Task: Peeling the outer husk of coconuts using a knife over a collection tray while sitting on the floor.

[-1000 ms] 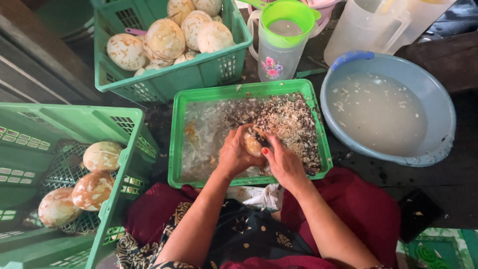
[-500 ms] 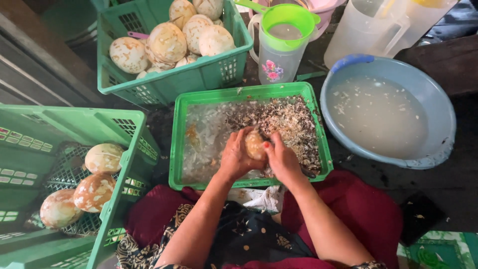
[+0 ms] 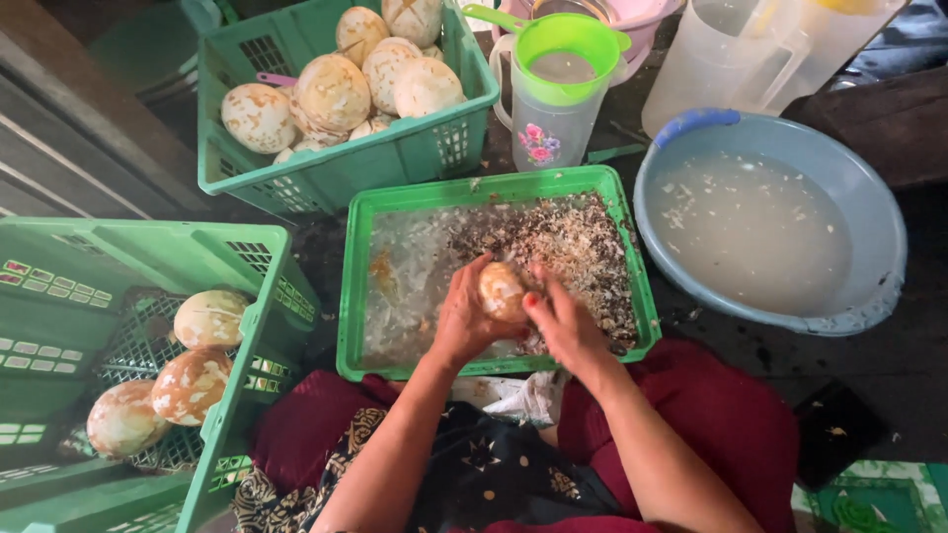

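Coconut (image 3: 502,290), peeled, brown-mottled, sits centre frame over the green tray (image 3: 348,296). Looks hard, rounded, probably wet and slippery, fairly heavy; best cupped from both sides. Left hand (image 3: 462,321) wraps its left side, fingers curled. Right hand (image 3: 561,321) presses on the right side, fingers clenched; whether it holds a tool, cannot tell. Both forearms angle up from lower frame. Shavings (image 3: 553,247) fill the tray. Basin (image 3: 879,296) right, jug (image 3: 553,99) above, 2 crates (image 3: 434,148) (image 3: 247,365) of coconuts left.

Bare forearms, red-painted thumbnail, dark red skirt (image 3: 731,424), black patterned cloth (image 3: 494,474) over lap
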